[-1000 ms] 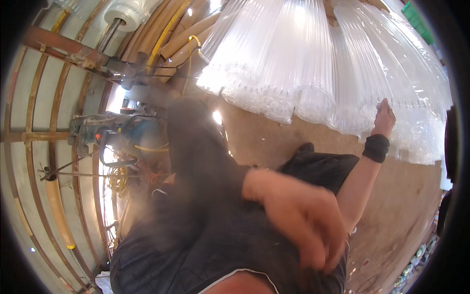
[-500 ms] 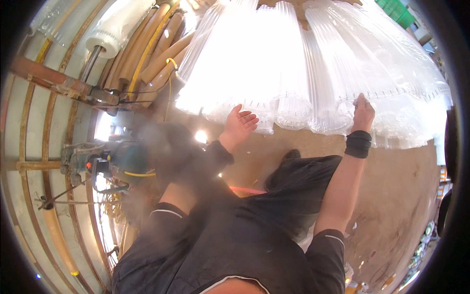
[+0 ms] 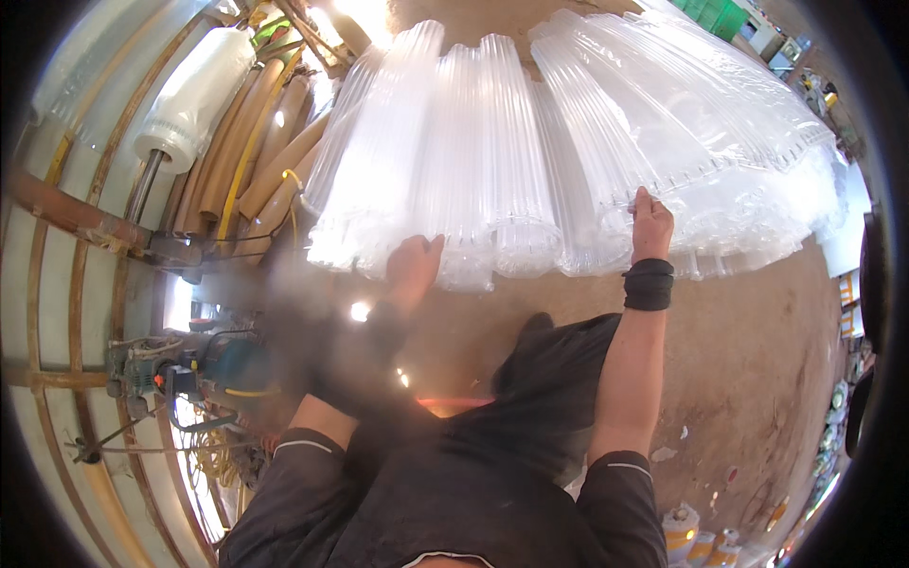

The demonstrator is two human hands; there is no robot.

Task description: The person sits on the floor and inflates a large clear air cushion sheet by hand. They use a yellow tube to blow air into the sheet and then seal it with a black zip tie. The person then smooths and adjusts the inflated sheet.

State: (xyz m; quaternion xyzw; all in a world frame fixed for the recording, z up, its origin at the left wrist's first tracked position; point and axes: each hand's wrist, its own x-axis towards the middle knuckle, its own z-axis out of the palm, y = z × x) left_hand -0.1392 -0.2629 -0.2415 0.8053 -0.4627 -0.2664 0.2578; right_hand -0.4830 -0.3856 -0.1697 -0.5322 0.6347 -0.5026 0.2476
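Wide sheets of clear ribbed plastic air-column film (image 3: 516,170) spread out in front of me, in several overlapping tube-like panels. With fingers and thumb pinched together, my right hand (image 3: 653,225) grips the near edge of the film at right of centre. A dark band circles that wrist. At the film's left near edge is my left hand (image 3: 414,269), back side up, thumb raised and the other fingers curled in. Haze blurs that hand and its forearm, and whatever its fingers close on is hidden.
A roll of clear film (image 3: 194,95) sits on a metal bar at upper left, beside upright brown cardboard tubes (image 3: 256,180). A machine with hoses (image 3: 194,364) stands to my left. Green crates (image 3: 710,16) are far right, and small rolls (image 3: 696,540) lie on the brown floor (image 3: 739,379).
My left hand has turned from open, palm showing, to curled fingers and sits lower left against the film. My right hand keeps its pinch on the film edge. The whole view has shifted.
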